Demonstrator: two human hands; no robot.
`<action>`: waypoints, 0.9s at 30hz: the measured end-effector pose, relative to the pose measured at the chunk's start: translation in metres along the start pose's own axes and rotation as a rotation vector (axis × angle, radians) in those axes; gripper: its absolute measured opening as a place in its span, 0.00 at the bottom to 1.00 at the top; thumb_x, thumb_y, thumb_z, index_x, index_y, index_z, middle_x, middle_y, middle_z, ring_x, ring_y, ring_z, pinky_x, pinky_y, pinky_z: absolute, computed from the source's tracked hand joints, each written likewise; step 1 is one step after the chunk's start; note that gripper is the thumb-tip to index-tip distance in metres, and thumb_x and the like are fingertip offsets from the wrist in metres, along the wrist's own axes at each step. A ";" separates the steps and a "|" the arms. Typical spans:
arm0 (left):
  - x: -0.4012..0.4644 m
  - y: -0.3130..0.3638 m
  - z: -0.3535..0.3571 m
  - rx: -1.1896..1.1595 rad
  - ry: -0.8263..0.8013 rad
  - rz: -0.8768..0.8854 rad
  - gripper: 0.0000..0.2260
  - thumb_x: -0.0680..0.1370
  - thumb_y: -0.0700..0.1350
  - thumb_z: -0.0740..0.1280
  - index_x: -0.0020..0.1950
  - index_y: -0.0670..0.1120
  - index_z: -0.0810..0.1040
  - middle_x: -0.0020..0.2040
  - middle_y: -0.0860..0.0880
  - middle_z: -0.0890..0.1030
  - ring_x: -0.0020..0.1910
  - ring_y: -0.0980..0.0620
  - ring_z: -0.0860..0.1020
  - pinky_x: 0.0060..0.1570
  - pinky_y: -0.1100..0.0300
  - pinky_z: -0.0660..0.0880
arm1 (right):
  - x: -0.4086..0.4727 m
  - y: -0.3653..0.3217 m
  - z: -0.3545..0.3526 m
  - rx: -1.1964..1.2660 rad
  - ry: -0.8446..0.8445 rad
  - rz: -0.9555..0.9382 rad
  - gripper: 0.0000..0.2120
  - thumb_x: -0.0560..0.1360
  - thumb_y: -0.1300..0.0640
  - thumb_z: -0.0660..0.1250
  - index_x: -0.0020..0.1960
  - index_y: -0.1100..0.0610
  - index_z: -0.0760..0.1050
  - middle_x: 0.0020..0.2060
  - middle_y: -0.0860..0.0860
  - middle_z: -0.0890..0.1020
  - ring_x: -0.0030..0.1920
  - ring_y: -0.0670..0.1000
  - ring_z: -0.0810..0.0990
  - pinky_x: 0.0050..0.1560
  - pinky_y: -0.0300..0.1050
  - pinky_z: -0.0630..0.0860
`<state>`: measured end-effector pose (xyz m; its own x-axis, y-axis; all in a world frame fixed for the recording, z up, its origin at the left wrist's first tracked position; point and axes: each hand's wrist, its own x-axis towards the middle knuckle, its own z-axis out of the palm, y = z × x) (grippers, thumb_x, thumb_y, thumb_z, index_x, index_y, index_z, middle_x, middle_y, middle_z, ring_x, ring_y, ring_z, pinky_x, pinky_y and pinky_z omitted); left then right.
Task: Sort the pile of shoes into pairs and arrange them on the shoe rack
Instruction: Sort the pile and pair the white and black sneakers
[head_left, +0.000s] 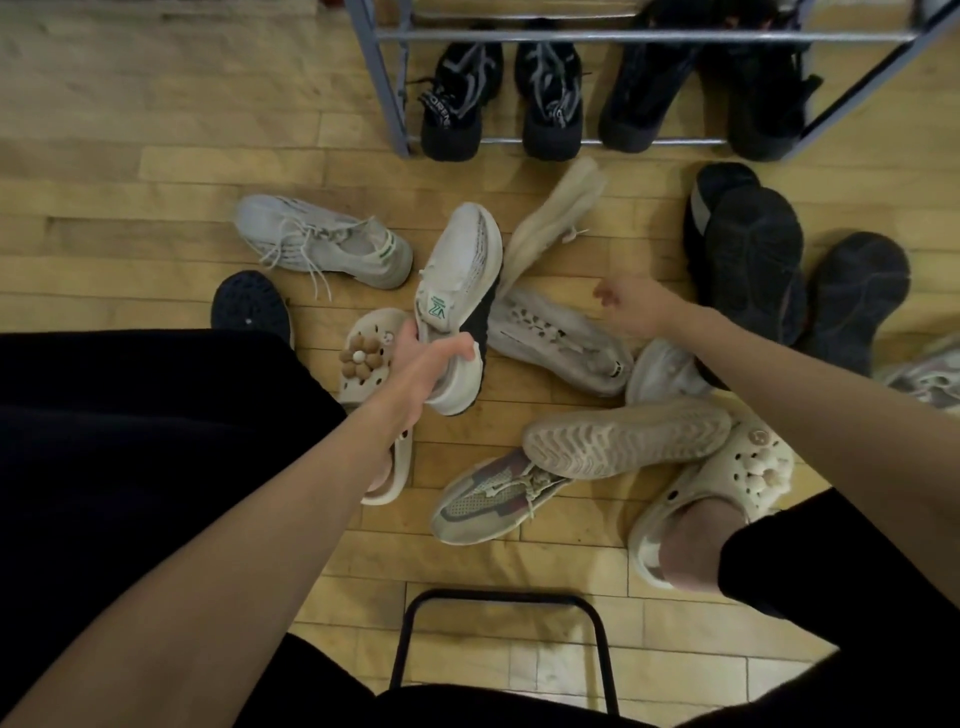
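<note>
Two black pairs (501, 98) already on grey metal shoe rack (387, 83) at 12 o'clock. Left hand (428, 358) fingers curled round white knit sneaker (460, 291); right hand (631, 306) loosely curled, holding nothing. Remaining pile scattered on wooden floor (130, 182), unsorted.

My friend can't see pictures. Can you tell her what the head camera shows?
A seated person's left hand grips a white sneaker above a pile of shoes on a wooden floor, while the right hand reaches out, holding nothing. Beyond stands a metal shoe rack holding two pairs of black shoes.
</note>
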<state>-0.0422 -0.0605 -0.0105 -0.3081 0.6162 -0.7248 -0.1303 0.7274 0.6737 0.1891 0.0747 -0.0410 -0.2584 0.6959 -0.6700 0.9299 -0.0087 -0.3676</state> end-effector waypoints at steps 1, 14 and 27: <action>-0.001 0.000 0.001 -0.006 -0.006 -0.001 0.26 0.68 0.37 0.70 0.65 0.47 0.72 0.58 0.49 0.76 0.56 0.48 0.73 0.46 0.59 0.68 | -0.002 0.013 0.001 -0.200 -0.027 0.001 0.24 0.76 0.58 0.64 0.70 0.65 0.65 0.65 0.61 0.73 0.63 0.61 0.73 0.62 0.52 0.73; -0.012 0.019 0.033 -0.034 -0.136 -0.013 0.24 0.60 0.43 0.68 0.56 0.50 0.76 0.50 0.51 0.78 0.50 0.49 0.75 0.46 0.54 0.70 | -0.030 0.060 -0.020 -0.938 0.002 -0.151 0.11 0.74 0.59 0.68 0.57 0.54 0.77 0.52 0.52 0.80 0.57 0.55 0.77 0.58 0.48 0.69; -0.004 0.043 0.025 -0.170 -0.124 -0.061 0.28 0.54 0.50 0.68 0.52 0.45 0.77 0.50 0.44 0.75 0.49 0.42 0.74 0.45 0.52 0.70 | -0.066 0.002 -0.092 0.031 0.722 -0.445 0.14 0.76 0.53 0.65 0.53 0.63 0.70 0.43 0.55 0.75 0.42 0.56 0.76 0.39 0.53 0.72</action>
<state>-0.0228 -0.0239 0.0180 -0.1775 0.6131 -0.7698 -0.3058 0.7092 0.6353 0.2325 0.0949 0.0623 -0.3581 0.9268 0.1134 0.7711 0.3620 -0.5237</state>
